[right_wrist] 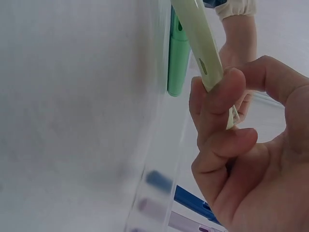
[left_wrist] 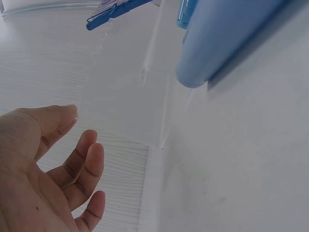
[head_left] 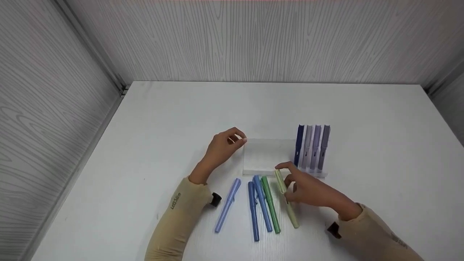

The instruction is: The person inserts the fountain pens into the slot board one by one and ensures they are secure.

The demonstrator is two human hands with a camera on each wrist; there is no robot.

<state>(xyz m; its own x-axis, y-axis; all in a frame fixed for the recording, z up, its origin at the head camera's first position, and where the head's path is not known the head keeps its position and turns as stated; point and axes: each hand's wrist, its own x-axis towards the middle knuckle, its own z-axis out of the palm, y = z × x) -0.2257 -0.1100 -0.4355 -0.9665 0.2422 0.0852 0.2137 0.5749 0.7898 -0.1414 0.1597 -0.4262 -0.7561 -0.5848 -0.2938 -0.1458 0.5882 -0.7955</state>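
My right hand (head_left: 308,186) pinches a pale yellow-green pen (head_left: 291,215), which slants above or at the table; the right wrist view shows thumb and fingers around the pen's body (right_wrist: 200,43). My left hand (head_left: 224,146) is at the upper left corner of a clear acrylic pen stand (head_left: 268,156). In the left wrist view its fingers (left_wrist: 89,169) are loosely bent, with a fingertip at the stand's edge; whether it presses there I cannot tell. Several pens, dark blue (head_left: 299,145) to purple (head_left: 324,148), stand upright side by side at the stand's right end.
In front of the stand lie a green pen (head_left: 272,206), two blue pens, one darker (head_left: 253,212) and one brighter (head_left: 264,206), and a periwinkle pen (head_left: 227,206) farther left. They rest on a white table (head_left: 163,119) with wood-grain panels (head_left: 232,43) behind and beside it.
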